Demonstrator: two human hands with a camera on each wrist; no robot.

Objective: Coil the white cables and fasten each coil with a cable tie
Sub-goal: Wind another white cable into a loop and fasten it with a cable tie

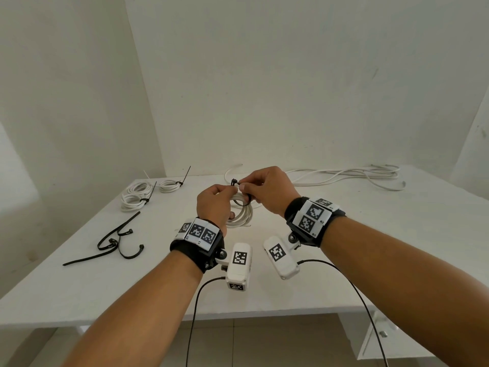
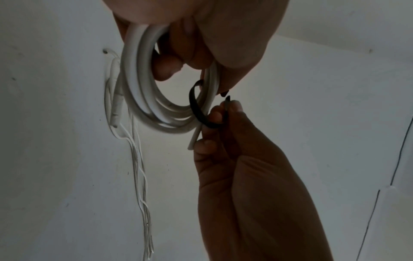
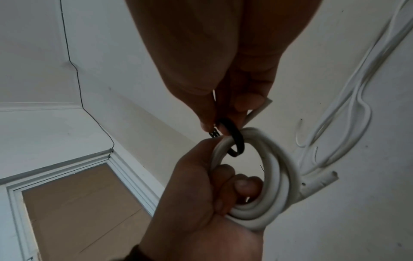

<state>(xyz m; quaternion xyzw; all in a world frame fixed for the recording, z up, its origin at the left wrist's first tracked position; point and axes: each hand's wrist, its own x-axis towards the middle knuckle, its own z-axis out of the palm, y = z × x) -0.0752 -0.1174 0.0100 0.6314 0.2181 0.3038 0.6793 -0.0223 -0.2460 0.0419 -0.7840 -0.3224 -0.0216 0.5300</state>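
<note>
Hidden: in the head view the backs of both hands cover most of the black cable tie [image 1: 242, 202], so only its head near the fingertips and a short arc below show; whether the tail has entered the head cannot be told.
Cut off: the left wrist view crops the left hand [image 2: 201, 35] at the top edge; the right wrist view crops the right hand [image 3: 219, 58] the same way.
Hard to make out: both wrist views are dim, and the tie's head is a small dark blur at the right fingertips.
Left hand grasp: fingers curled through the white cable coil [image 3: 268, 176], clutching its loops.
Right hand grasp: thumb and forefinger pinch the tie, which loops round the coil's strands.
Coil position: held above the white table [image 1: 344, 260], between the two hands, near the table's middle.
Loose cable: an uncoiled white cable [image 1: 352, 176] lies along the far right edge, well apart from the hands.
Finished coils: two tied coils [image 1: 148, 193] lie at the far left.
Spare ties: loose black ties [image 1: 116, 241] lie on the left, nearer the front edge.
In the way: wrist cameras and their thin black leads hang below both forearms, over the front of the table.
</note>
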